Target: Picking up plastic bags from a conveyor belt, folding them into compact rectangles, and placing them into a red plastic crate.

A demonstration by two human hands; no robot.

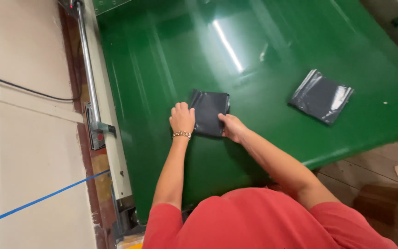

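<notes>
Both hands pin a folded dark grey plastic bag (209, 113) flat on the green tabletop (162, 69), left hand (182, 119) curled on its near-left edge, right hand (232, 127) gripping its right edge, probably to hold the fold, while a second folded bag (321, 96) lies well right of the right hand.

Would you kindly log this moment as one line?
left hand on dark bag | right hand gripping its edge | second bag apart | green table
</notes>
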